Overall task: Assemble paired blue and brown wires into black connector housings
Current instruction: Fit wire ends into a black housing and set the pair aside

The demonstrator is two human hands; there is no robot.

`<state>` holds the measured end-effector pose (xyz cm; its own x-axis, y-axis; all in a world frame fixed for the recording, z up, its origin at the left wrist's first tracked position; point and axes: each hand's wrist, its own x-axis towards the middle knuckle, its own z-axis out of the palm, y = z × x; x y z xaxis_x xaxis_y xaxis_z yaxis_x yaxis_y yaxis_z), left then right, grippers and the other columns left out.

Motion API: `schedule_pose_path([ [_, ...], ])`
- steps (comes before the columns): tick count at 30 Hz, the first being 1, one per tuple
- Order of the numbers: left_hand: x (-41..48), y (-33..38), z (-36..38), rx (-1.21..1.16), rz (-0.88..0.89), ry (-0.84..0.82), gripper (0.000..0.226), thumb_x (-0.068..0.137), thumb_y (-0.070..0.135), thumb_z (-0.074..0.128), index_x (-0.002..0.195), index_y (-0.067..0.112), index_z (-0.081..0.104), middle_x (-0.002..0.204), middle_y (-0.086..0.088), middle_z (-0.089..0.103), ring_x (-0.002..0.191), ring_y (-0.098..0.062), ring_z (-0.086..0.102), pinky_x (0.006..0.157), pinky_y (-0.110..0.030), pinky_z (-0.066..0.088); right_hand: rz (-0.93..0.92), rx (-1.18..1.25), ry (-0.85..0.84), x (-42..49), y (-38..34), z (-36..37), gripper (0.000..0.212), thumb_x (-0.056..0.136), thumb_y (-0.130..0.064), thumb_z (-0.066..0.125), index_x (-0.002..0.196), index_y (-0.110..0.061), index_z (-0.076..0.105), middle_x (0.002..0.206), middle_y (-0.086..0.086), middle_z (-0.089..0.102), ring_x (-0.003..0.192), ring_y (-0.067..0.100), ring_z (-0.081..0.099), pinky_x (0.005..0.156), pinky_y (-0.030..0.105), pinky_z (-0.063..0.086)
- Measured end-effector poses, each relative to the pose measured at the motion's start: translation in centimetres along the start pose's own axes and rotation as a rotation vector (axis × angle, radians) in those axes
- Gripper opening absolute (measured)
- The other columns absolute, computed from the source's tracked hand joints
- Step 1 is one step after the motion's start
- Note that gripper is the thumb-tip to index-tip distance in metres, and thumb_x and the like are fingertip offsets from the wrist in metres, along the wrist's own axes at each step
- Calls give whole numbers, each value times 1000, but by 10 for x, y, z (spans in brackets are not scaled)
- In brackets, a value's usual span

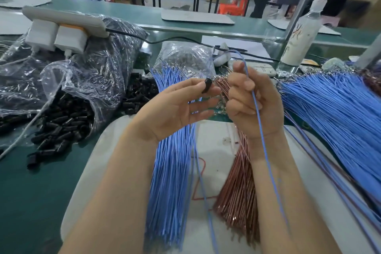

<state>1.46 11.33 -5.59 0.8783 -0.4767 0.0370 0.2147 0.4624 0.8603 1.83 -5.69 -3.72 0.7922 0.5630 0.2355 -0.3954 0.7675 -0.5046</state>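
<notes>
My left hand (177, 107) pinches a small black connector housing (206, 85) between thumb and forefinger, raised above the wire bundles. Close beside it, my right hand (250, 101) grips a single blue wire (260, 128) that loops up over the fingers and trails down past my wrist. Beneath the hands lie a bundle of blue wires (171, 181) and a bundle of brown wires (239, 196) on a pale mat (107, 161). Loose black housings (61, 128) spill from a plastic bag at the left.
A large pile of blue wires (334, 121) fills the right side. A white power strip (61, 20) with plugs sits on a bag at the back left. A white bottle (302, 33) stands by a metal post. People stand at tables behind.
</notes>
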Motion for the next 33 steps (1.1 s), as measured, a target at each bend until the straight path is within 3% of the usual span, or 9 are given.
schedule_pose_path([
  [2, 4, -2, -3, -6, 10, 147, 14, 85, 23, 58, 95, 15, 62, 100, -1, 69, 87, -14, 67, 74, -26, 56, -10, -142, 79, 3, 3, 0, 12, 86, -6, 55, 97, -2, 59, 63, 2, 57, 37, 3, 28, 37, 12, 28],
  [5, 6, -4, -8, -44, 3, 286, 13, 94, 20, 51, 94, 14, 62, 106, -4, 68, 90, -16, 67, 79, -30, 56, -273, -484, 379, 10, 10, 0, 13, 94, -3, 46, 92, -8, 57, 64, 2, 61, 39, 4, 39, 39, 11, 31],
  [10, 1, -2, 1, 6, -58, -12, 16, 84, 24, 55, 83, 19, 70, 118, -9, 66, 102, -23, 67, 86, -35, 56, -530, -400, 548, 12, 8, -2, 15, 98, -6, 47, 90, -16, 54, 67, 2, 63, 48, 7, 52, 45, 16, 44],
  [14, -2, -2, 7, 36, -104, -63, 17, 85, 23, 53, 97, 12, 57, 114, -10, 68, 75, -13, 70, 59, -21, 56, -586, -443, 810, 13, 5, -11, 15, 98, -7, 46, 87, -15, 50, 59, -1, 61, 47, 9, 48, 43, 17, 38],
  [18, -4, 0, 8, -13, -48, -37, 20, 86, 17, 56, 102, 6, 55, 104, -11, 66, 54, -5, 58, 46, -14, 49, -412, -482, 759, 18, 12, -11, 3, 97, -6, 49, 96, -8, 51, 57, -2, 61, 45, 7, 45, 40, 17, 36],
  [22, -5, 2, 8, -44, -15, -103, 23, 88, 19, 50, 108, 8, 55, 109, -8, 68, 68, -10, 66, 57, -19, 54, -253, -608, 611, 17, 19, -5, 12, 95, -4, 49, 107, -6, 50, 60, -5, 60, 48, 5, 48, 43, 15, 36],
  [29, -13, 10, 4, -199, 47, -292, 18, 81, 26, 67, 96, 16, 70, 90, 0, 71, 67, -7, 64, 60, -19, 54, -67, -78, -224, -7, -4, 22, 27, 90, 5, 49, 115, 12, 54, 69, 18, 59, 50, 16, 39, 46, 25, 38],
  [31, -9, 8, 5, -150, 46, -164, 17, 82, 26, 63, 95, 16, 65, 94, 0, 71, 72, -8, 65, 65, -21, 55, -37, -122, -185, -2, 0, 18, 23, 89, 1, 53, 111, 5, 59, 66, 14, 58, 46, 13, 41, 43, 22, 37],
  [33, -3, 2, 3, -42, 20, -22, 17, 83, 27, 58, 96, 16, 60, 104, -2, 70, 84, -13, 67, 74, -26, 56, -180, -387, 167, 5, 8, 7, 17, 91, -5, 52, 106, -7, 61, 63, 3, 56, 43, 6, 40, 40, 14, 35],
])
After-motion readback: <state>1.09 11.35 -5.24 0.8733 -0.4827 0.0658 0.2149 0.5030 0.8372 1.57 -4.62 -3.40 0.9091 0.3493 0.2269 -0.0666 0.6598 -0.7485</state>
